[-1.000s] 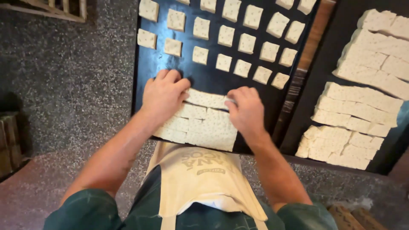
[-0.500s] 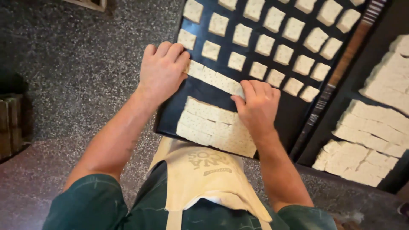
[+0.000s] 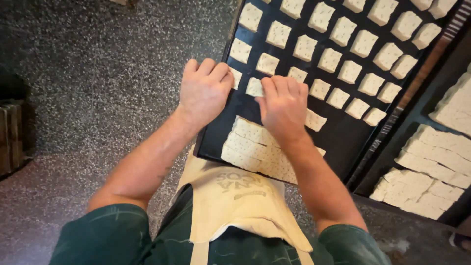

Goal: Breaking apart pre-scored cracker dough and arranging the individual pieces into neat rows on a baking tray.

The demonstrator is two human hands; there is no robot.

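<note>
We take the dark baking tray (image 3: 343,142) as our landmark. Our left hand (image 3: 203,91) lies palm down at its left edge, fingers together and curled over a square dough piece (image 3: 236,77); whether it pinches the piece we cannot tell. Our right hand (image 3: 283,105) rests flat further in on the tray, fingers close together, fingertips touching another small dough square (image 3: 254,87). Nearer us on the tray sits an uncut dough slab (image 3: 255,149), scored and dotted, partly under the right wrist. Rows of separated dough squares (image 3: 343,54) fill the far part. Right of the tray, a second tray (image 3: 417,118) carries bigger dough slabs (image 3: 427,181).
</note>
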